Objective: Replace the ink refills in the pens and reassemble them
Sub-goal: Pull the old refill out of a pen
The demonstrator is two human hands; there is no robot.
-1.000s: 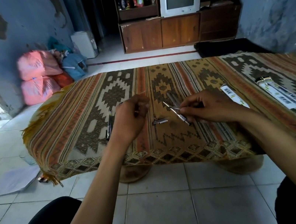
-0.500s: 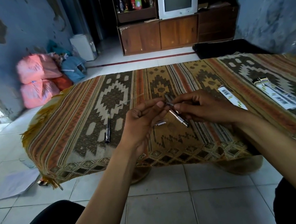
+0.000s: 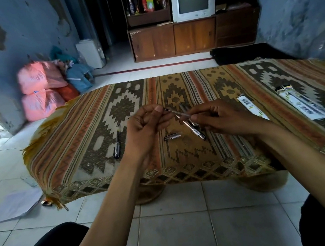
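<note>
Count on the patterned cloth [image 3: 88, 147]: one whole dark pen [image 3: 117, 141] lying left of my hands, long axis running near to far; one loose metal cap piece [image 3: 172, 136] lying flat between my wrists, long axis left to right; two refill packets to the right, a narrow one [image 3: 251, 106] just past my right hand and a wider bundle [image 3: 305, 105] farther out, both slanting from far-left to near-right. Some more dark pens lie on the cloth behind my hands; I cannot count them. My left hand [image 3: 147, 125] pinches the far end of a thin ink refill [image 3: 177, 112] between thumb and forefinger, other fingers curled. My right hand [image 3: 218, 119] is clamped on the pen barrel [image 3: 194, 129], fingers curled round its upper part. The refill runs from upper left at my left thumb down to the right, where it meets the barrel at my right fingertips; whether its tip is inside the barrel I cannot tell. The barrel points its free end down and toward me, slanting near-right, held just above the cloth. Against half a second ago: then my two hands were nearly touching over the barrel; now the left sits off to the left, with a length of refill showing between them. Cap piece and whole pen have not shifted.
</note>
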